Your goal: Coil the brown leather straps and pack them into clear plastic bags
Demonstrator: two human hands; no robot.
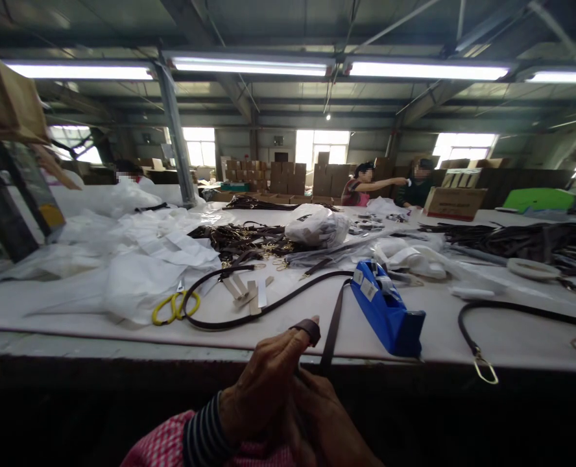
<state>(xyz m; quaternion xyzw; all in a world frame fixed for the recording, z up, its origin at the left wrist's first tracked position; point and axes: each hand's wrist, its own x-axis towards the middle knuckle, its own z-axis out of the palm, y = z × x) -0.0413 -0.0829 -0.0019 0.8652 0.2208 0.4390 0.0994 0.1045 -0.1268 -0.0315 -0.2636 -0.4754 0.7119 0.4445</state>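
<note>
My left hand [263, 370] and my right hand [329, 415] are pressed together in front of the table's near edge. A dark strap [334, 324] hangs over that edge and runs down to my right hand. Its folded end [311, 331] sticks out past the fingertips of my left hand, which are closed on it. The fingers of my right hand are partly hidden against the left, closed where the strap meets them. Just beyond stands a blue tape dispenser [383, 311]. The strap's long part curves left over the table to a metal clip.
Yellow-handled scissors [176, 306] lie at the left, beside pale strips [249, 293]. Crumpled white wrapping [137, 279] covers the table's left side. Piled dark straps [253, 239] lie farther back. Another strap with a clip [485, 366] overhangs the edge at right. Co-workers [366, 185] are across the table.
</note>
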